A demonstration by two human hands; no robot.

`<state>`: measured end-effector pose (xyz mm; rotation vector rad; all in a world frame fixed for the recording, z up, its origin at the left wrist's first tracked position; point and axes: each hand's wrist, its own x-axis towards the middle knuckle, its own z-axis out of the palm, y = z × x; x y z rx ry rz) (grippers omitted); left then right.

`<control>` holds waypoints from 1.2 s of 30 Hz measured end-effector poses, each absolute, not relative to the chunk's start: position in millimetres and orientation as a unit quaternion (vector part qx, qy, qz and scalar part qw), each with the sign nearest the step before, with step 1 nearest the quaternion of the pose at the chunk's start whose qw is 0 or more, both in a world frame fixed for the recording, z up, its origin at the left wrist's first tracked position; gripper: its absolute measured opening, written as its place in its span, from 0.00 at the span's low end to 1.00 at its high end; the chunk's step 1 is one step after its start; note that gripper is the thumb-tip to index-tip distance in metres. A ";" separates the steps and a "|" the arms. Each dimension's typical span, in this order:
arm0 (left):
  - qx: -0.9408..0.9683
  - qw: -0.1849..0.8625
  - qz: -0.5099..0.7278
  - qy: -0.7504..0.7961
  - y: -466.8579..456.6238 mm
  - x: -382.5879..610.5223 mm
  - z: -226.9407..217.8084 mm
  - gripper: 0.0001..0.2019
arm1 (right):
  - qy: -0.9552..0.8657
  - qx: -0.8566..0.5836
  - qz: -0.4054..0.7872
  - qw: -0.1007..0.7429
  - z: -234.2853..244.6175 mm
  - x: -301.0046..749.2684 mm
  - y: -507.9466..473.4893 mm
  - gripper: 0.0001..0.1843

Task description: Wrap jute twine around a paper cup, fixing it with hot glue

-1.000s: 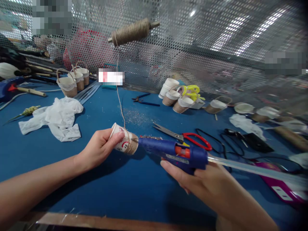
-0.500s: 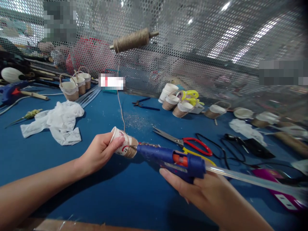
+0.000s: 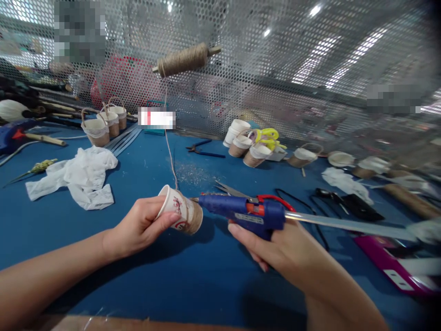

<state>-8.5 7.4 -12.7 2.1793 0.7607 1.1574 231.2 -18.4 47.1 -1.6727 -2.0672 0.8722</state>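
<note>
Tilted in my left hand (image 3: 143,225) is a white paper cup (image 3: 174,204), its rim toward the left and fingers closed round it. Brown twine (image 3: 195,219) wraps the cup's base end. From there a strand runs up to a twine spool (image 3: 183,60) on a stick by the mesh. My right hand (image 3: 272,253) grips a blue hot glue gun (image 3: 241,209), a clear glue stick (image 3: 341,224) jutting from its back. The nozzle is at the twine-wrapped side; whether it touches cannot be told. Behind the gun lie scissors (image 3: 275,198), partly hidden.
Small twine-covered baskets (image 3: 95,132) stand at the back left. More cups (image 3: 257,155) stand at the back right beside a yellow bundle (image 3: 269,136). White lace cloth (image 3: 81,172) lies left, pliers (image 3: 206,151) at centre back. Right are black cords (image 3: 320,230) and a magenta object (image 3: 382,262).
The cup has turned in my left hand, showing more of its printed side and twine. The glue gun's nozzle has moved up slightly along the cup. The whole view has shifted a little.
</note>
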 end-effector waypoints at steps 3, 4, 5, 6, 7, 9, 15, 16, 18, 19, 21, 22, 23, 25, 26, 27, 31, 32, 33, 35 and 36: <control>0.817 0.262 0.444 0.259 8.9 -8.7 -11.4 0.10 | -0.702 -0.563 0.379 0.217 51.5 230.2 -10.1 0.13; 0.818 0.257 0.448 0.252 9.6 -8.8 -11.1 0.09 | -0.691 -0.549 0.404 0.241 51.8 231.0 -5.6 0.12; 0.820 0.252 0.451 0.247 10.4 -8.9 -11.1 0.09 | -0.677 -0.541 0.422 0.266 51.4 232.4 0.1 0.11; 0.821 0.247 0.452 0.245 11.3 -9.0 -11.3 0.09 | -0.658 -0.543 0.434 0.289 50.4 234.3 6.7 0.10; 0.822 0.244 0.453 0.246 12.1 -9.3 -11.9 0.09 | -0.638 -0.556 0.433 0.309 48.9 236.5 14.4 0.10; 0.821 0.243 0.453 0.250 13.9 -10.1 -13.7 0.09 | -0.607 -0.604 0.391 0.337 45.0 242.1 32.3 0.07; 0.821 0.234 0.459 0.245 17.6 -10.6 -16.7 0.08 | -0.566 -0.719 0.281 0.289 24.8 261.2 88.2 0.10; 0.822 0.228 0.461 0.244 17.6 -10.4 -16.5 0.08 | -0.563 -0.730 0.278 0.271 20.1 263.3 95.2 0.11; 0.827 0.209 0.464 0.239 17.0 -9.8 -16.0 0.08 | -0.556 -0.750 0.269 0.237 10.9 265.9 106.4 0.14; 0.830 0.198 0.466 0.233 16.7 -9.5 -15.7 0.08 | -0.553 -0.759 0.264 0.222 7.0 266.4 110.5 0.15; 0.837 0.174 0.471 0.216 16.2 -9.0 -15.0 0.08 | -0.548 -0.773 0.250 0.199 1.7 266.2 116.3 0.15; 0.840 0.162 0.475 0.206 16.1 -8.7 -14.7 0.08 | -0.547 -0.778 0.242 0.192 0.6 265.4 117.9 0.15; 0.843 0.150 0.478 0.196 16.1 -8.5 -14.3 0.08 | -0.546 -0.782 0.235 0.188 0.7 264.1 118.6 0.15; 0.849 0.128 0.482 0.178 16.0 -8.0 -13.4 0.08 | -0.550 -0.781 0.228 0.188 4.6 259.4 116.5 0.15; 0.852 0.117 0.481 0.170 15.7 -7.7 -12.9 0.09 | -0.556 -0.775 0.230 0.191 8.3 255.5 113.5 0.15; 0.857 0.107 0.477 0.162 15.3 -7.3 -12.3 0.09 | -0.566 -0.765 0.239 0.193 12.8 250.4 109.0 0.15; 0.879 0.076 0.457 0.115 10.8 -4.9 -9.6 0.10 | -0.644 -0.657 0.346 0.185 33.6 218.4 81.2 0.21; 0.884 0.072 0.450 0.105 9.3 -4.2 -8.7 0.10 | -0.666 -0.611 0.391 0.174 37.5 209.0 73.9 0.27; 0.890 0.070 0.440 0.098 7.7 -3.4 -7.6 0.09 | -0.681 -0.563 0.442 0.157 40.3 200.0 67.3 0.31; 0.902 0.065 0.418 0.086 4.7 -1.8 -5.3 0.09 | -0.690 -0.484 0.522 0.129 42.5 184.9 57.4 0.36; 0.908 0.063 0.406 0.079 3.5 -1.0 -4.2 0.09 | -0.688 -0.452 0.555 0.118 42.4 179.5 54.2 0.38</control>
